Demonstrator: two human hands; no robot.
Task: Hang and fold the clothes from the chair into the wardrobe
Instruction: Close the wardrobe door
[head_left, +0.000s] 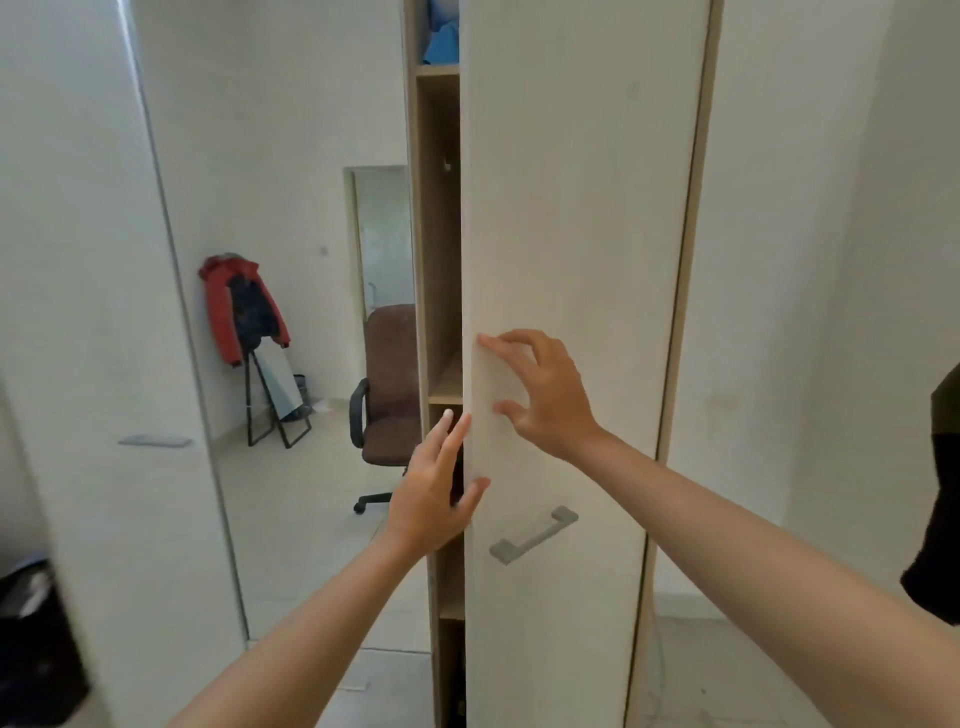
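Observation:
A tall white wardrobe door (571, 234) stands almost shut in front of me, with a grey handle (535, 535) low on it. My right hand (545, 395) lies with spread fingers flat against the door near its left edge. My left hand (436, 483) is at the door's edge, fingers reaching into the narrow gap. Through the gap I see wooden shelves (445, 384) and a blue cloth (441, 36) on the top shelf. A brown office chair (387, 395) stands behind, its seat bare.
A second white door (104, 364) with a grey handle swings at the left. A red jacket (239, 306) hangs on a black stand by the far wall. A dark object (36, 649) sits low left, dark fabric (940, 493) at the right edge.

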